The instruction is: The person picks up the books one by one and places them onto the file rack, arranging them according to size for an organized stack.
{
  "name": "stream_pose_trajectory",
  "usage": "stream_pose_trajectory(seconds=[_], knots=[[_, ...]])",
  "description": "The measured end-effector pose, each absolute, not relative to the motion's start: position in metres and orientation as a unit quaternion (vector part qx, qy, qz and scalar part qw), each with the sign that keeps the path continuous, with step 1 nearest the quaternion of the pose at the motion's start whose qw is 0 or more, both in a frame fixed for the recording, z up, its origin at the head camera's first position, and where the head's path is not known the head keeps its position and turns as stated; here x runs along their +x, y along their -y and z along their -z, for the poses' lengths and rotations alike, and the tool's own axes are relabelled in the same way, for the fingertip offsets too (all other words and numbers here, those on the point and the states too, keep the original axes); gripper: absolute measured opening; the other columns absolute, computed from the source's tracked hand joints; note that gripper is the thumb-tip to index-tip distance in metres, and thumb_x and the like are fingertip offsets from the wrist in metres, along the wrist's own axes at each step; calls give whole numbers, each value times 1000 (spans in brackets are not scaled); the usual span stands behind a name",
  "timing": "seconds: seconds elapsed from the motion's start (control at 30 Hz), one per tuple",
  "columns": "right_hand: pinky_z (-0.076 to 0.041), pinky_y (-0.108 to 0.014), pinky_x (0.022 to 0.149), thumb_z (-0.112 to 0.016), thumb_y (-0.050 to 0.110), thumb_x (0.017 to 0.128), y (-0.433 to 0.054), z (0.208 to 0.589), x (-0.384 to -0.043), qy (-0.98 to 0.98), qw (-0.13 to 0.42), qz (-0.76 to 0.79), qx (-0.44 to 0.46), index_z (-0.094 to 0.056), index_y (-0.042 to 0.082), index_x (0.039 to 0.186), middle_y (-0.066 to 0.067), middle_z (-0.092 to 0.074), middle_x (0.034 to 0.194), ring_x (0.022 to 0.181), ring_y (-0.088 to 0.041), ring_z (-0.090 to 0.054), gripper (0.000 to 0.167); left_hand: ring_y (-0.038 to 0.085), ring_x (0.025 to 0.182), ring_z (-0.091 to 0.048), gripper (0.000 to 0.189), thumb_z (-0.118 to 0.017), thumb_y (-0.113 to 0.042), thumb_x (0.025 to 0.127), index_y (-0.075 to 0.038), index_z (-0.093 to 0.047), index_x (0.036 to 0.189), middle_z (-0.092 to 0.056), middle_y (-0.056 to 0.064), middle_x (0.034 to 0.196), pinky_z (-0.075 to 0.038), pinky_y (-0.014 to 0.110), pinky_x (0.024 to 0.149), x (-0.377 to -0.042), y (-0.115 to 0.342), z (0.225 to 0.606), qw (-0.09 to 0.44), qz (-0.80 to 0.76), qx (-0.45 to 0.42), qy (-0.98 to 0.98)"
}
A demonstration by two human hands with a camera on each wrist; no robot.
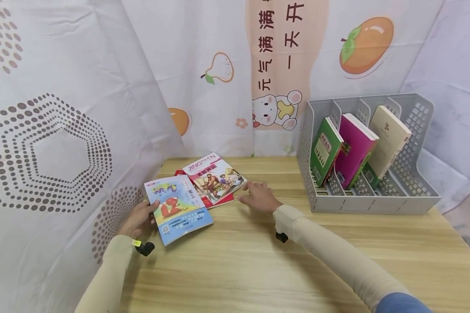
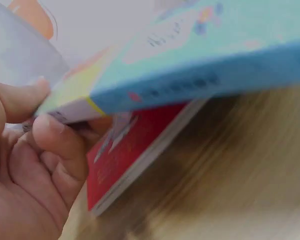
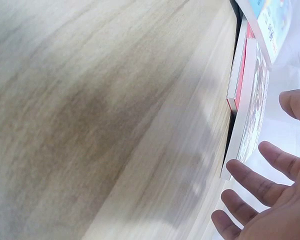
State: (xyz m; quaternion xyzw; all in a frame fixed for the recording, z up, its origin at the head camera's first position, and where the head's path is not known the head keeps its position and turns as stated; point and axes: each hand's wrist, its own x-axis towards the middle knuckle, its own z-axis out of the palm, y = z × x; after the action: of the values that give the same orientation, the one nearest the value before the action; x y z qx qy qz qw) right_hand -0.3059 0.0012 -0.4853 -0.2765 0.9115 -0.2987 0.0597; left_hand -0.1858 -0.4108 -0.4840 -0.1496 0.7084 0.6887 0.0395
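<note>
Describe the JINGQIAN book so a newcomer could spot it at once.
On the wooden table, look left of the grey rack towards the back curtain. Next to the right hand, the JINGQIAN book lies on a red book. Its white top with big Latin letters sets it apart from that red one and the blue book in the left hand.

Wood-grain tabletop; on it, red book and grey rack

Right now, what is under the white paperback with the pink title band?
A red book sticks out past its lower edge, showing some cover and white page edges. Whatever part lies directly beneath the white paperback is hidden.
</note>
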Motion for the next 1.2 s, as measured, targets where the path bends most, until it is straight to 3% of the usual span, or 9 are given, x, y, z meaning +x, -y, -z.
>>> stream_pose_trajectory(seconds=[0.3,0.5,0.63,0.73,0.9,1.03,1.2], knots=[[-45,-50,97,-64,36,102,2,483,-304,-901,38,307,-304,-64,3,124,-10,-71,111,105,-28,-62,39,5,54,-52,31,-56,-23,108,-4,-49,132,-74,0,86,-42,17,47,-197,382,474,-28,-764,-121,-633],[-56,-39,81,-59,35,106,8,466,-295,-877,56,352,-324,-66,11,117,-4,-71,105,95,-18,-67,27,10,67,-70,34,-50,-17,110,-3,-42,139,-76,2,93,-56,22,57,-205,359,455,-42,-774,-88,-625],[-54,-36,80,-53,50,106,18,452,-286,-871,43,345,-347,-67,16,117,0,-70,105,92,-14,-64,39,15,83,-75,46,-49,-11,108,2,-37,150,-75,2,102,-61,30,72,-211,340,446,-53,-759,-74,-645],[-52,-32,78,-51,65,101,26,446,-279,-886,12,290,-362,-66,17,119,3,-69,105,87,-12,-61,54,14,86,-75,48,-52,-9,105,2,-39,150,-72,3,108,-61,32,76,-214,321,441,-69,-740,-80,-665],[-44,-26,55,-58,76,90,36,446,-267,-905,-40,187,-381,-64,13,110,4,-62,78,63,-9,-53,67,17,89,-73,43,-58,-8,102,3,-51,142,-68,17,120,-61,29,73,-219,279,434,-96,-717,-72,-686],[-39,-28,42,-63,67,93,40,451,-255,-917,-96,102,-372,-63,10,98,2,-50,60,49,-11,-45,56,21,99,-72,37,-60,-12,102,3,-57,136,-68,19,124,-61,30,77,-220,242,427,-112,-677,-67,-724],[-49,-37,42,-72,31,90,42,452,-247,-925,-166,38,-341,-64,7,79,-2,-56,61,49,-17,-54,28,20,97,-72,36,-64,-20,100,1,-63,129,-72,15,117,-61,34,78,-221,207,423,-139,-630,-85,-760]])
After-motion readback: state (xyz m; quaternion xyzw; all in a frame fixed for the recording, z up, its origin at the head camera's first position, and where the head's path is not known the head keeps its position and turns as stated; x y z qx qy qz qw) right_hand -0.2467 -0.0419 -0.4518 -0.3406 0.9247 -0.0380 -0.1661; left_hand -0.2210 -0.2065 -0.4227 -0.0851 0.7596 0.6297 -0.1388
